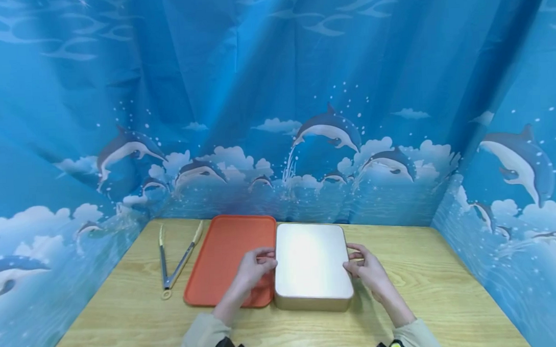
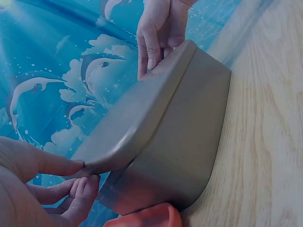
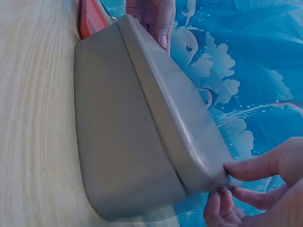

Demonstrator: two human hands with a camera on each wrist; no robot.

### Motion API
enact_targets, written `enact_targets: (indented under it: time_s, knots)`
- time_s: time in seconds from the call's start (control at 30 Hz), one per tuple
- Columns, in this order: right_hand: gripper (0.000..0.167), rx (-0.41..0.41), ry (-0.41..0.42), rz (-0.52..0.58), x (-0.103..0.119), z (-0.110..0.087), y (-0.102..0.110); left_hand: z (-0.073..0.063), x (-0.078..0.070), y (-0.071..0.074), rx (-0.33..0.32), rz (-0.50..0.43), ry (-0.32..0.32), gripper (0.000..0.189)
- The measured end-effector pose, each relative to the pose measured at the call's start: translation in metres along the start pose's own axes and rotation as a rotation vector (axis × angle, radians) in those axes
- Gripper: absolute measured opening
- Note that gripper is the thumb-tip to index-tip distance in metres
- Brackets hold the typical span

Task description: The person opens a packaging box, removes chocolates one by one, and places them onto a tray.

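Note:
A rectangular metal tin [image 1: 312,303] stands on the table, with a smooth pale lid [image 1: 310,259] over its top. My left hand [image 1: 254,269] pinches the lid's left edge between thumb and fingers. On the opposite side, my right hand [image 1: 367,270] pinches the lid's right edge the same way. In the left wrist view the lid rim [image 2: 113,163] overhangs the tin's wall [image 2: 184,137], with a dark gap under its near corner. A thin dark seam between lid and wall runs along the side in the right wrist view. The tin's inside is hidden.
An orange-red tray [image 1: 239,236] lies flat just left of the tin, under my left hand. Farther left, metal tongs [image 1: 177,271] with pale tips lie spread on the wooden table [image 1: 410,271]. A blue dolphin-print curtain [image 1: 266,92] hangs behind and at both sides.

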State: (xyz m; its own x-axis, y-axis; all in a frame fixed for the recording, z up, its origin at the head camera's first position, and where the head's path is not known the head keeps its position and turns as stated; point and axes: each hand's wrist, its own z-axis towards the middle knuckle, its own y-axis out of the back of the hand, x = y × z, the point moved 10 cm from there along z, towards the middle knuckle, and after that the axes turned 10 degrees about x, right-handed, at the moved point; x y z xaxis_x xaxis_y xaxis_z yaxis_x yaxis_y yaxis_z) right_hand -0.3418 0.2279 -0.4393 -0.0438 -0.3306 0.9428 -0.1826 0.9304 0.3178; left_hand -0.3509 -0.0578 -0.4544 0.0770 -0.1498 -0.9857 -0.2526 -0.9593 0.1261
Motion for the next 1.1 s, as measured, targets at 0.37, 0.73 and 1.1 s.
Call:
enact_targets:
  time_s: [0.37,0.73,1.1]
  knots:
    - [0.064,0.006,0.031,0.003,0.019,-0.007,0.006,-0.006,-0.023,0.003,0.017,-0.018,-0.16,0.038]
    - [0.046,-0.013,0.095,-0.002,0.026,-0.008,0.011,-0.005,-0.032,0.006,0.033,-0.067,-0.211,0.045]
    - [0.044,0.03,0.175,0.085,0.036,-0.011,0.01,-0.008,-0.044,0.024,-0.083,-0.006,-0.354,0.04]
